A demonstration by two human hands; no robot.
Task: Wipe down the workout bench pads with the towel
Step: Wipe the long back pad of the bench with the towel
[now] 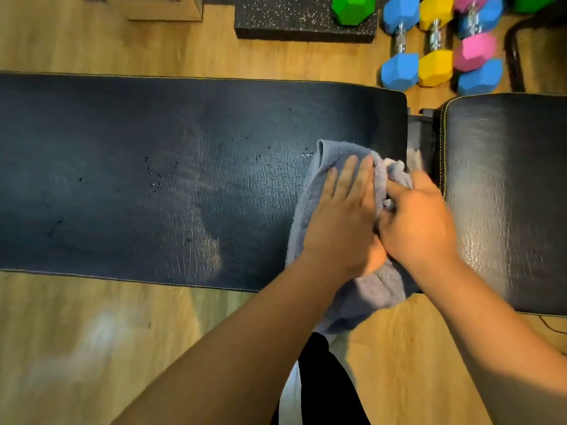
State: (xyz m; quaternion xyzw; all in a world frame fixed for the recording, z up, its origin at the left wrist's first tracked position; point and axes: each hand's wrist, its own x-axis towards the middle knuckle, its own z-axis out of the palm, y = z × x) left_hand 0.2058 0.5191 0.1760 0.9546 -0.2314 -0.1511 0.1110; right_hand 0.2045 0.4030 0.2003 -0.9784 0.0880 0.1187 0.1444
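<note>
A long black bench pad (153,179) runs across the view, with water droplets and a dull wiped streak near its middle. A second black pad (506,194) with yellow stitching lies to its right, across a narrow gap. A grey-blue towel (331,154) lies on the right end of the long pad and hangs over its near edge. My left hand (340,216) presses flat on the towel with straight fingers. My right hand (414,216) grips a bunched part of the towel beside the gap.
Coloured dumbbells, blue (399,41), yellow (435,38) and pink (474,50), lie on the wooden floor behind the pads. A green dumbbell (352,7) sits on a speckled black mat (291,23). A black metal frame (515,56) curves at far right.
</note>
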